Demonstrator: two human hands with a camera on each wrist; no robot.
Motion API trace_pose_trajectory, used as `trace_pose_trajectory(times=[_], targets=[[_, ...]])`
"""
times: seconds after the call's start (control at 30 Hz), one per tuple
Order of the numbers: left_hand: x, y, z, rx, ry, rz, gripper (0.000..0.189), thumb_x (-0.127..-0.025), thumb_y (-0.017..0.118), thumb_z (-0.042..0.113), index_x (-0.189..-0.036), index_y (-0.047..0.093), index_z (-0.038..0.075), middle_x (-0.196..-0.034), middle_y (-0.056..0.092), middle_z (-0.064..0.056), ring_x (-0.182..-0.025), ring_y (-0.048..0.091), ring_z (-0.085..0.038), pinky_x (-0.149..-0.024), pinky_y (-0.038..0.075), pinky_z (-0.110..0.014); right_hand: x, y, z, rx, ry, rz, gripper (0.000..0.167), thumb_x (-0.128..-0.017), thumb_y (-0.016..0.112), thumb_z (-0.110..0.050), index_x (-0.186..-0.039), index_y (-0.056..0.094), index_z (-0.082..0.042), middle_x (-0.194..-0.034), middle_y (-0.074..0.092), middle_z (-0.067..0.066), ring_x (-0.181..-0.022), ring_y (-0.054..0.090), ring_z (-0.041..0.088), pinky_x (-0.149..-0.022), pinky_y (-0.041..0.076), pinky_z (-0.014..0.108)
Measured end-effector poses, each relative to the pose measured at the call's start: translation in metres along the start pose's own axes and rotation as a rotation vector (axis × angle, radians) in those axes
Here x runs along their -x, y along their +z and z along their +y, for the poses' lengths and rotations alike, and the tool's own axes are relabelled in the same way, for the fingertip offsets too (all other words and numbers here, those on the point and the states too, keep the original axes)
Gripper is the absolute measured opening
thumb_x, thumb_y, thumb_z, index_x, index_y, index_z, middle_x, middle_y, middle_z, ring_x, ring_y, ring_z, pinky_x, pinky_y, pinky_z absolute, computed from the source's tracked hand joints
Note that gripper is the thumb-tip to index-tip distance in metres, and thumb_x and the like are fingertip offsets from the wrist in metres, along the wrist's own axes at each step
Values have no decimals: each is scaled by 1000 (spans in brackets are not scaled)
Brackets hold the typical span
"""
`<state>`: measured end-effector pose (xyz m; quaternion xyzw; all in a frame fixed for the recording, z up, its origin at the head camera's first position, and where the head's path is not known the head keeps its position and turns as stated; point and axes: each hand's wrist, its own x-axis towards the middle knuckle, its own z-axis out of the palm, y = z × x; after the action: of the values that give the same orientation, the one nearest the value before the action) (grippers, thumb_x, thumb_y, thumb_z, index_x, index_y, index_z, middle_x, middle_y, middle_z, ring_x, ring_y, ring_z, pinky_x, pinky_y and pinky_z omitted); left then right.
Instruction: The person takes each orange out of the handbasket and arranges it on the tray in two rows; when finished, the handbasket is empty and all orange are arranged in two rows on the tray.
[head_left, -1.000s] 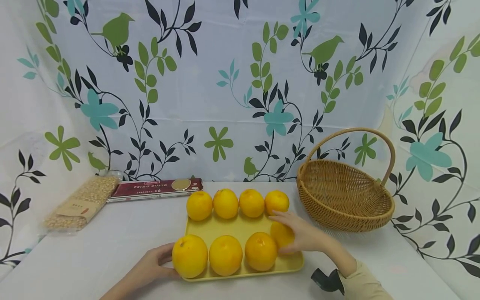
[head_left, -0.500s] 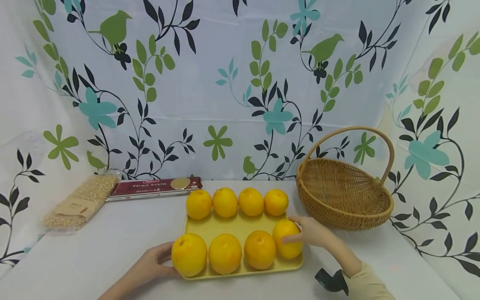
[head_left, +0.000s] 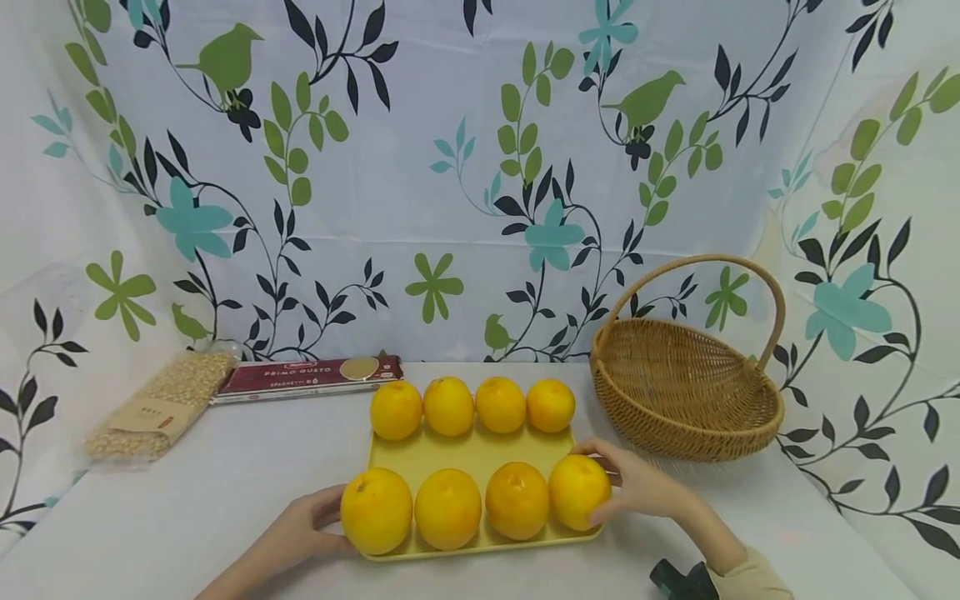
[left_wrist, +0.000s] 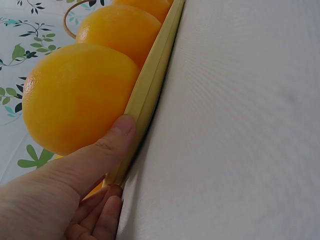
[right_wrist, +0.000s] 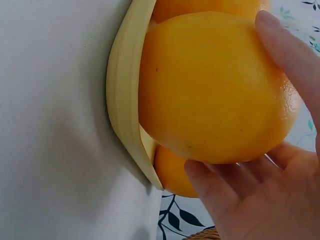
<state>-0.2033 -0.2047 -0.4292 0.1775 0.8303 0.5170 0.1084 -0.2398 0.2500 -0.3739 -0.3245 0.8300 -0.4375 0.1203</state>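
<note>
A shallow yellow tray carries a back row and a front row of oranges. My right hand holds the rightmost front orange at the tray's near right corner. In the right wrist view, the thumb lies on one side of that orange and the fingertips touch its other side. My left hand is at the near left corner, beside a large orange. Its thumb presses the tray rim in the left wrist view, with the other fingers curled at the tray's edge.
A wicker basket with a tall handle stands at the back right. Behind the tray, a dark red spaghetti pack lies next to a clear bag of pale grains. A leaf-patterned cloth hangs behind the white table.
My right hand has shifted the rightmost front orange to the right and nearer, into line with the front row. The left hand stays at the tray's corner.
</note>
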Motion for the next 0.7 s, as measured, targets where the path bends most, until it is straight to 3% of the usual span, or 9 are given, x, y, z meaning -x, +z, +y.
trace_pose_trajectory(times=[0.17,0.37,0.5,0.7], targets=[[0,1,0,-3,-2,-2,76,-68,77,27,-127,43,-5,-127,44,-23,-115,42,-38,-92,42,-42,-1,3,2,40,27,10,80,-69,78,-22,-131,34,3,-128,42,16,-117,39,35,-96,34,53],[1,1,-2,-1,22,-4,74,-69,76,26,-127,43,-5,-127,44,-23,-114,43,-37,-92,43,-40,-1,4,4,81,53,44,82,-66,79,-27,-128,36,4,-125,44,16,-113,42,35,-92,40,51],[0,1,-2,-2,19,-2,74,-69,76,27,-127,43,-5,-128,44,-23,-115,43,-37,-92,42,-39,2,4,5,70,50,19,81,-66,79,-25,-129,36,4,-126,43,17,-115,40,37,-91,41,51],[0,1,1,10,6,-11,77,-68,77,26,-129,41,-5,-129,42,-24,-116,41,-38,-94,40,-42,4,4,6,45,47,-9,84,-68,77,-24,-134,31,2,-133,37,19,-119,36,37,-96,33,55]])
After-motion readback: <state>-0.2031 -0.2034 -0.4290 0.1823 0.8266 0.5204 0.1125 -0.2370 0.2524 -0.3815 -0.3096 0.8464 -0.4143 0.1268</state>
